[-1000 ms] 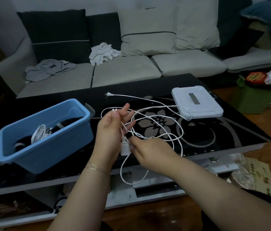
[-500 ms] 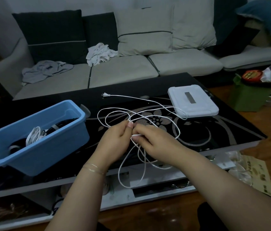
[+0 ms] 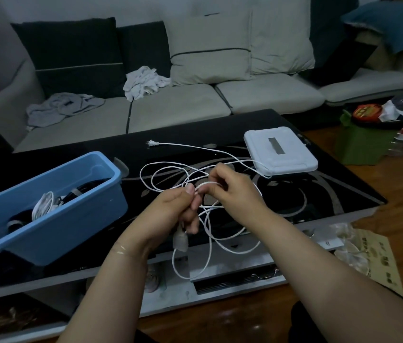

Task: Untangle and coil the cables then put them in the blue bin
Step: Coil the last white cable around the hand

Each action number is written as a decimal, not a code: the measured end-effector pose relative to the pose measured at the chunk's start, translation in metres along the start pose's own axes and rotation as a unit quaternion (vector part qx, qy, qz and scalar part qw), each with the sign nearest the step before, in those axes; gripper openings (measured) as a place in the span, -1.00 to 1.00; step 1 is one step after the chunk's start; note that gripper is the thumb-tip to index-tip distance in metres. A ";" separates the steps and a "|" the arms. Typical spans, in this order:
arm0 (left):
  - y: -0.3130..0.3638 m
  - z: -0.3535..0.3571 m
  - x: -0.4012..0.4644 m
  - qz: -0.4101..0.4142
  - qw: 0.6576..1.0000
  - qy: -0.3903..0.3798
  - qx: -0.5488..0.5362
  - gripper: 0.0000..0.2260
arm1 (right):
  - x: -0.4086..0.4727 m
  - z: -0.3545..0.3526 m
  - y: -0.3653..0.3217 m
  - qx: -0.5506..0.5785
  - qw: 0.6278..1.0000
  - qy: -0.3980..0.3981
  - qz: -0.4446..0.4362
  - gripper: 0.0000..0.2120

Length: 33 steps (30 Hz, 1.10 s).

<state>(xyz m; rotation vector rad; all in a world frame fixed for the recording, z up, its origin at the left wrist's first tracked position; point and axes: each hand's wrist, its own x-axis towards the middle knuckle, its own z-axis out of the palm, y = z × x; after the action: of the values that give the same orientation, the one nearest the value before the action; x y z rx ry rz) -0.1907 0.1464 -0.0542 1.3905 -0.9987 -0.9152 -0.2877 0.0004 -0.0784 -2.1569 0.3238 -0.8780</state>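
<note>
A thin white cable point(image 3: 160, 169) lies in loose tangled loops on the black glass table point(image 3: 319, 194); its two-pin plug point(image 3: 151, 143) rests farther back. My left hand point(image 3: 173, 209) is closed on the cable near its other end, where a white socket piece point(image 3: 180, 240) hangs below my fingers. My right hand point(image 3: 235, 191) pinches a loop of the same cable just to the right, almost touching the left. More loops dangle over the table's front edge point(image 3: 195, 263). The blue bin point(image 3: 71, 219) stands at the left, holding a coiled white cable point(image 3: 43, 206) and dark cables.
A white flat box point(image 3: 279, 154) sits on the table at the right, with the cable running under its near corner. A sofa with cushions and crumpled clothes is behind. Bags and bottles stand on the floor at the far right.
Both hands have come together over the table and risen slightly. The right hand shifted from the socket end to a loop higher up; the socket now hangs below my left hand.
</note>
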 end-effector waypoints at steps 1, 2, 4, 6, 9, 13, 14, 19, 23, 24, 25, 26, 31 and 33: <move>-0.001 0.000 0.001 0.014 0.999 -0.007 -0.037 -0.65 | 0.001 0.001 0.000 0.016 1.000 0.005 -0.002 -0.70; -0.001 0.001 0.001 0.029 0.997 -0.011 -0.070 -0.66 | 0.002 0.002 0.000 0.024 1.000 0.009 -0.005 -0.75; -0.002 0.003 0.004 0.060 0.989 0.004 -0.132 -0.65 | 0.003 0.005 0.002 0.020 1.000 0.012 -0.005 -0.81; 0.000 0.003 0.006 0.079 0.973 0.046 -0.210 -0.66 | 0.004 0.009 0.007 0.004 1.000 0.011 0.020 -0.79; 0.003 -0.003 0.006 0.096 0.946 0.091 -0.297 -0.72 | 0.005 0.013 0.015 -0.044 0.994 -0.049 0.086 -0.69; 0.003 -0.010 0.006 0.109 0.940 0.146 -0.288 -0.72 | -0.004 0.028 0.010 -0.135 0.975 -0.154 0.092 -0.73; 0.002 -0.010 0.007 0.113 0.939 0.166 -0.279 -0.73 | -0.008 0.032 0.007 -0.163 0.969 -0.171 0.075 -0.77; 0.001 -0.016 0.010 0.116 0.929 0.265 -0.232 -0.72 | -0.019 0.043 -0.010 -0.262 0.941 -0.214 -0.034 -0.78; 0.000 -0.016 0.008 0.094 0.931 0.310 -0.170 -0.71 | -0.021 0.046 -0.022 -0.272 0.930 -0.235 -0.072 -0.81; -0.001 -0.016 0.008 0.084 0.934 0.318 -0.138 -0.72 | -0.021 0.045 -0.023 -0.274 0.930 -0.234 -0.077 -0.79; -0.003 -0.017 0.009 0.068 0.936 0.328 -0.108 -0.73 | -0.021 0.044 -0.024 -0.275 0.929 -0.231 -0.083 -0.77; -0.004 -0.018 0.008 0.049 0.936 0.337 -0.089 -0.73 | -0.022 0.043 -0.024 -0.277 0.929 -0.229 -0.094 -0.75; -0.002 -0.022 0.009 0.009 0.933 0.338 -0.123 -0.79 | -0.030 0.043 -0.026 -0.269 0.922 -0.239 -0.140 -0.69; -0.002 -0.024 0.009 0.008 0.934 0.339 -0.111 -0.79 | -0.031 0.040 -0.028 -0.253 0.926 -0.237 -0.148 -0.70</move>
<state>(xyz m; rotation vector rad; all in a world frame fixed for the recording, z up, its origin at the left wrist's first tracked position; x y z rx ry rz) -0.1652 0.1456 -0.0543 1.3557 -0.3655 -0.4506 -0.2846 0.0571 -0.0918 -2.8678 -0.0344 -0.4174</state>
